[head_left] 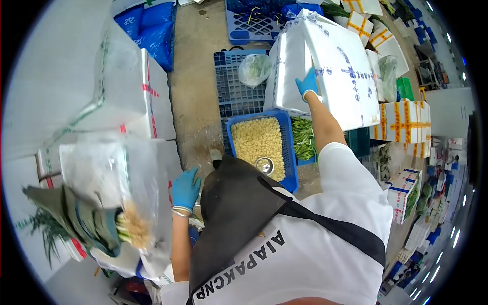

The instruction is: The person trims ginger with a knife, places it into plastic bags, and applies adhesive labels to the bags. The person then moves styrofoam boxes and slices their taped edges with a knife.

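My right hand (307, 85), in a blue glove, reaches forward to the edge of a white foam lid (345, 71). Its thumb and fingers are spread, touching the lid's near-left edge. The lid lies askew on a white foam box (287, 71), with a narrow gap showing between them. My left hand (186, 190), also blue-gloved, hangs low on the left with its fingers loosely stretched and nothing in them. Between my hands stands a blue basket (232, 136) of peeled garlic cloves (256, 137), with a metal bowl (264, 165) lying on them.
Green vegetables (303, 137) stand beside the basket. A clear bag of greens (254, 70) rests on a blue pallet (231, 76). Left are stacked foam boxes (152, 96) and wrapped scallions (127, 229). Taped boxes (404, 122) stand right; blue sacks (155, 35) lie at the back.
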### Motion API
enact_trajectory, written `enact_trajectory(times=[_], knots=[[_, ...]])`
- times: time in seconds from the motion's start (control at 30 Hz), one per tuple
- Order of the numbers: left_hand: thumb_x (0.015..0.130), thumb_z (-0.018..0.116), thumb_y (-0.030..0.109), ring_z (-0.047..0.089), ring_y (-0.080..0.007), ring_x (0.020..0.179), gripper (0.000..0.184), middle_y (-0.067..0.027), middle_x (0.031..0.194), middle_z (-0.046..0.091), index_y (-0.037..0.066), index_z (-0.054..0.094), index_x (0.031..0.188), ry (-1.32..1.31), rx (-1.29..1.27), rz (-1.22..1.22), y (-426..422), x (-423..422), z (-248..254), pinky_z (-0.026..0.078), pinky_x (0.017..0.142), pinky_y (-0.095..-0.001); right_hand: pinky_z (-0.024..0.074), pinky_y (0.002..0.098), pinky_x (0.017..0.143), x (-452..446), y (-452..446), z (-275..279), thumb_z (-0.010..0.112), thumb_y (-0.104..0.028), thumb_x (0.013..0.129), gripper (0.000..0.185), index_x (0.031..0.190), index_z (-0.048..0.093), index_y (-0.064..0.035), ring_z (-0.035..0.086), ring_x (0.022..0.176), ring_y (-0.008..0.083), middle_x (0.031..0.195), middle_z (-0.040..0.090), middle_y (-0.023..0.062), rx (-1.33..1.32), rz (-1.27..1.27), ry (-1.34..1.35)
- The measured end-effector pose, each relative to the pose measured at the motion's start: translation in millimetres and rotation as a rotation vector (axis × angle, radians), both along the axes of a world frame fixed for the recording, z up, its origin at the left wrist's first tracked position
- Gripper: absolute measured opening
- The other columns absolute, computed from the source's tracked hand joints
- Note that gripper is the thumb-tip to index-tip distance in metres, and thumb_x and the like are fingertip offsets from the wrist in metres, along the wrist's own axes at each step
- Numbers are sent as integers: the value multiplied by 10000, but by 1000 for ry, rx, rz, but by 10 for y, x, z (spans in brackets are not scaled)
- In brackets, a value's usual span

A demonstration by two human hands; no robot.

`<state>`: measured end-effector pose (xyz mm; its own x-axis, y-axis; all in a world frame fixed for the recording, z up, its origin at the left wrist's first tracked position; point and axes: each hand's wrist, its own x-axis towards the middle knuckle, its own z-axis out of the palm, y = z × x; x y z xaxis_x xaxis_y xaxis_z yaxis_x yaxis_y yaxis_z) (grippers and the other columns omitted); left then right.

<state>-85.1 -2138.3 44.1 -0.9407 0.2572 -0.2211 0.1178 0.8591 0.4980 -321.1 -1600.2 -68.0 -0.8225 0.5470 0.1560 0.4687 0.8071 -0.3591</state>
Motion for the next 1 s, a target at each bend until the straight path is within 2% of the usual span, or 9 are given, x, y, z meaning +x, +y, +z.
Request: enact_trajectory(times=[0.03, 0.1, 0.17, 0.33, 0.6, 0.7, 0.77, 0.9, 1.0], knots=[[849, 624, 207, 623, -371, 873, 358, -175, 1005, 643, 80, 604, 1183, 39, -14, -23, -37, -287, 36, 496, 770, -448, 457, 474, 955, -76, 13, 5, 651, -351, 843, 874, 1501, 141, -86, 568, 1110, 416, 1354, 481, 237, -88, -157, -181], [859, 618, 224, 621, -370, 890, 362, -175, 1001, 644, 81, 596, 1191, 52, 8, 13, 23, -811, 64, 495, 765, -455, 455, 496, 946, -122, -9, 58, 626, -349, 864, 880, 1522, 85, -130, 563, 1118, 419, 1381, 462, 228, -219, -256, -298], [866, 615, 239, 619, -370, 899, 370, -179, 1003, 644, 83, 590, 1200, 83, 5, 24, 108, -1224, -99, 495, 763, -458, 497, 495, 855, -189, 13, -162, 595, -370, 876, 824, 1506, 126, -120, 629, 993, 410, 1285, 541, 245, -34, -305, -292], [874, 603, 293, 607, -379, 921, 350, -173, 1023, 644, 98, 591, 1164, -60, -23, -282, 501, -2236, -206, 486, 787, -465, 491, 521, 810, -196, 66, -343, 582, -432, 866, 800, 1489, 202, -105, 629, 915, 443, 1248, 563, 236, 24, -320, -264], [870, 572, 287, 626, -385, 888, 346, -187, 1050, 641, 107, 600, 1165, -152, -101, -559, 779, -4149, -248, 504, 778, -467, 483, 491, 863, -187, 95, -456, 518, -533, 882, 763, 1505, 221, -207, 599, 1031, 433, 1360, 511, 169, 19, -431, -298], [879, 554, 323, 623, -373, 942, 367, -184, 1083, 642, 123, 603, 1182, -184, -166, -660, 705, -5069, -360, 501, 826, -453, 454, 465, 932, -337, -100, -118, 578, -396, 908, 702, 1479, 276, -121, 557, 1121, 417, 1397, 470, 178, -49, -476, -321], [882, 545, 351, 618, -360, 986, 385, -172, 1107, 643, 125, 610, 1187, -138, -189, -705, 690, -5720, -446, 496, 859, -441, 436, 458, 961, -386, -101, -119, 585, -392, 906, 713, 1477, 274, -100, 542, 1157, 397, 1411, 438, 214, -14, -488, -371], [873, 547, 376, 610, -337, 1038, 418, -151, 1141, 643, 102, 629, 1177, -159, -187, -622, 530, -7064, -705, 483, 898, -419, 349, 457, 1083, -459, -18, -224, 602, -352, 903, 789, 1506, 167, -87, 320, 1367, 382, 1525, 240, 219, 36, -558, -532], [861, 551, 387, 615, -334, 1033, 442, -147, 1139, 648, 87, 634, 1174, -117, -212, -589, 411, -8006, -779, 482, 903, -408, 373, 446, 1071, -660, -115, -101, 600, -372, 901, 816, 1509, 142, -79, 342, 1358, 371, 1521, 251, 212, -30, -709, -708]])
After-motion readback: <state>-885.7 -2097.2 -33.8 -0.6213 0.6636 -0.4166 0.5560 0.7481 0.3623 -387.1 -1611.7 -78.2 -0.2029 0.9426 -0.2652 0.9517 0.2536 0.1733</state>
